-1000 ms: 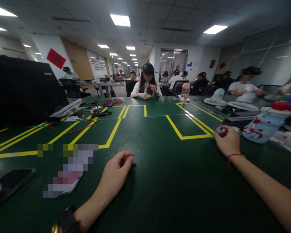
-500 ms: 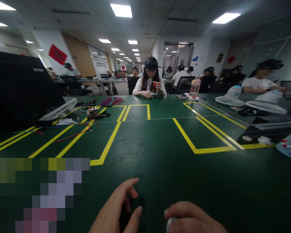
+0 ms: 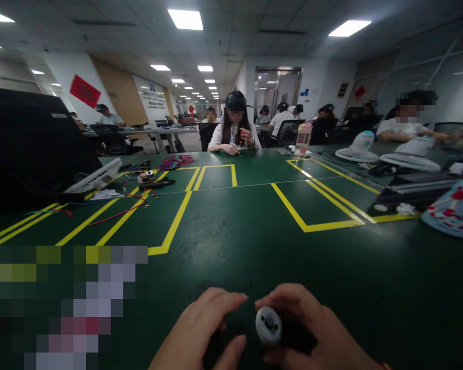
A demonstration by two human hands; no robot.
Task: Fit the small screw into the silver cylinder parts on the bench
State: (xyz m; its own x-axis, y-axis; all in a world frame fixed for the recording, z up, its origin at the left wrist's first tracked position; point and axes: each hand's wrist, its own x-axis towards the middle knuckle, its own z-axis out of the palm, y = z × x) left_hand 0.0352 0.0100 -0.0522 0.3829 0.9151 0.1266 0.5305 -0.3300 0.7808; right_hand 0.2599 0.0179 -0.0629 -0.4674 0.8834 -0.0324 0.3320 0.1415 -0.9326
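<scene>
Between the thumb and fingers of my right hand (image 3: 320, 324) is a small electric motor (image 3: 269, 336). Its round grey end face points toward me, with a dark hub in the middle and two small holes beside it. The rest of its body is hidden by my fingers. My left hand (image 3: 196, 326) hovers just left of the motor, empty, fingers curved and thumb held apart from them. Both hands are over the near part of the green table (image 3: 224, 257).
At the left stand a black box-like screen (image 3: 34, 144) and a white fan (image 3: 94, 177), with loose wires (image 3: 119, 213) nearby. Fans (image 3: 357, 149), a pink bottle (image 3: 303, 141) and a patterned bag (image 3: 455, 205) are on the right. A person (image 3: 235, 128) sits opposite.
My right hand has risen and turned, so the motor's end face now shows. The left hand has moved right and slightly up, nearer to it. The view has shifted slightly.
</scene>
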